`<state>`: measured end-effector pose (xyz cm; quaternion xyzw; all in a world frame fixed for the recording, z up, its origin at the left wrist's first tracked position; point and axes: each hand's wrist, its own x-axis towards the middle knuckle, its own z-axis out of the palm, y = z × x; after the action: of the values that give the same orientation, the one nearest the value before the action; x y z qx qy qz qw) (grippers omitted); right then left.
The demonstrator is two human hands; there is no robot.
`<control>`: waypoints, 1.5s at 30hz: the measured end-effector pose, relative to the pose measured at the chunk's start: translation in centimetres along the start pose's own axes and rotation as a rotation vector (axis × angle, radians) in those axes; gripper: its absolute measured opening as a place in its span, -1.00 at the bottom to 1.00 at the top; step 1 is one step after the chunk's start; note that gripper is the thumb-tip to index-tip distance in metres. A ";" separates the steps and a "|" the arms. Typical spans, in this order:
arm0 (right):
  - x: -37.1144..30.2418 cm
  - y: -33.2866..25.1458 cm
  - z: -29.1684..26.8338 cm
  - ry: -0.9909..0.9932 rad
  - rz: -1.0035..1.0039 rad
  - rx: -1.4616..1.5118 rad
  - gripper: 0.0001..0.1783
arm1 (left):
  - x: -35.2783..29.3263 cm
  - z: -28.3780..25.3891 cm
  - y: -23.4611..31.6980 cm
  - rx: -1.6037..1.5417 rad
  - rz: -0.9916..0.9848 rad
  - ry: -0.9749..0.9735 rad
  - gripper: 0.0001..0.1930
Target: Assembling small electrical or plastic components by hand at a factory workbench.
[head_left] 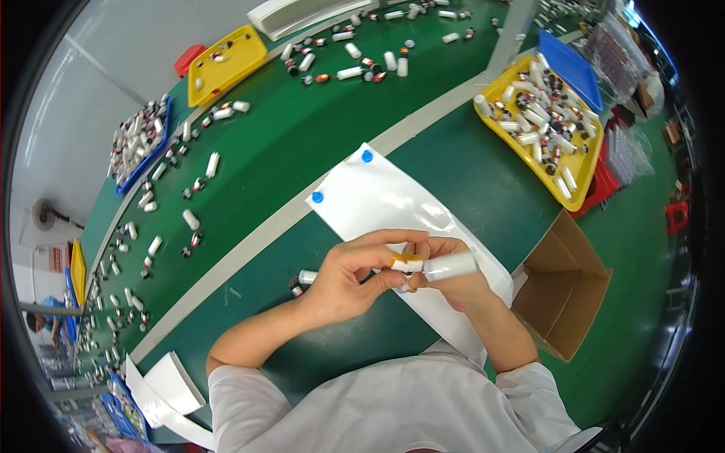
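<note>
Both my hands meet over a glossy white sheet [400, 198] on the green table. My right hand [470, 291] is closed around a small white cylinder [451, 266], whose broad end points right. Between the thumb and fingers of my left hand [349, 278] is a small white-and-orange piece [406, 264], held against the cylinder's left end. Whether the two are joined I cannot tell, as fingers cover part of them. Beside my left wrist lies another white cylinder [307, 277] with a dark part below it. Two blue round pins [367, 156] sit at the sheet's far end.
Beyond a pale strip [302, 211], many white cylinders with dark ends lie scattered. A heaped yellow tray [572, 202] stands at right, above an open cardboard box [566, 302]. Farther left are a yellow tray [243, 57] and a blue tray [143, 175]. White sheets [174, 381] lie at lower left.
</note>
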<state>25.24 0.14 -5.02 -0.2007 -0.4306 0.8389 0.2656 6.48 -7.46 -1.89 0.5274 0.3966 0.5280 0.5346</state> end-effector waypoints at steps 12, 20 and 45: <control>0.4 1.9 0.5 0.076 -0.054 -0.617 -0.80 | -3.5 -9.6 2.8 1.350 -0.017 0.410 -0.48; 0.4 1.0 2.1 -0.029 -0.410 -0.964 -0.69 | -4.6 -4.0 1.2 0.837 -0.354 0.094 -0.68; 0.0 -0.9 -1.2 0.011 -0.560 -0.390 -0.71 | 3.5 0.4 -2.0 0.847 0.092 0.196 -0.72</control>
<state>26.14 1.33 -4.92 -0.1261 -0.6198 0.6341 0.4447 7.66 -3.83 -3.36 0.6645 0.6032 0.3895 0.2071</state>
